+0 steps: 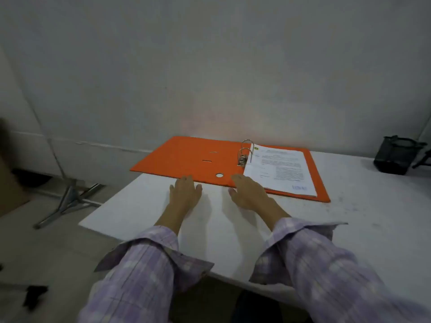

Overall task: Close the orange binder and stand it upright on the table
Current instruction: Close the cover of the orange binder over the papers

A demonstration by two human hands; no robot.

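An orange binder [186, 159] lies open and flat on the white table [349, 217], at its far side. Its metal rings [246, 151] stand up in the middle, and a stack of printed papers [279, 170] rests on the right half. The left cover overhangs the table's left edge a little. My left hand [184, 193] lies palm down on the table, fingertips at the binder's near edge. My right hand [249, 193] also lies palm down, fingertips touching the near edge close to the spine. Neither hand holds anything.
A dark bag [396, 155] sits at the table's far right. A metal stand [67, 199] is on the floor to the left, by the grey wall. A brown board [9, 183] leans at the far left. The table's near edge is under my sleeves.
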